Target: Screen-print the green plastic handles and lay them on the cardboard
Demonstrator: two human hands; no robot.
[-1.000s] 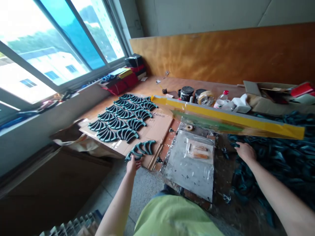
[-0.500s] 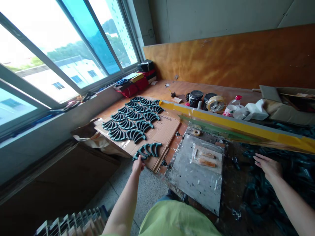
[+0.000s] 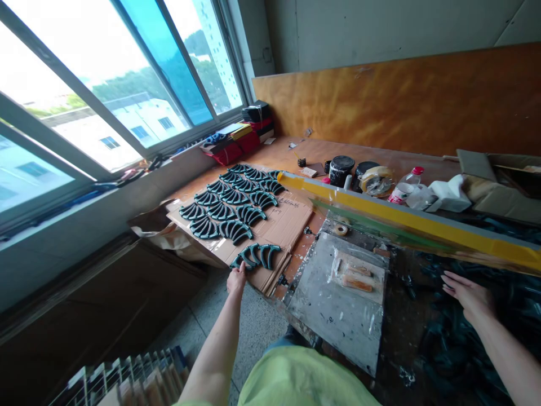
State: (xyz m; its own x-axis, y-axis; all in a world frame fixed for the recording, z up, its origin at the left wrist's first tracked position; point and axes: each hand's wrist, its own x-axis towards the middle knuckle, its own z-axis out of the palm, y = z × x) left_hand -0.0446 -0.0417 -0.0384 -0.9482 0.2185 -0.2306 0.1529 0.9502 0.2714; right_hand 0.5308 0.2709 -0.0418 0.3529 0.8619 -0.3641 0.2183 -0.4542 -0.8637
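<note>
Curved pieces (image 3: 235,230) lay on cardboard (image 3: 291,221), centre-left.
Lower centre, the left hand (image 3: 236,278) touched the nearest row (image 3: 267,257), grip unclear; lower right, the right hand (image 3: 471,296) hung loosely open, apparently empty.

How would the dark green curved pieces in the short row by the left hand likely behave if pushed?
The curved pieces are likely stiff, since they hold clean arcs. Bright highlights suggest smooth, perhaps slippery surfaces. Bent and lying on flat cardboard, they would probably slide rather than roll.
</note>
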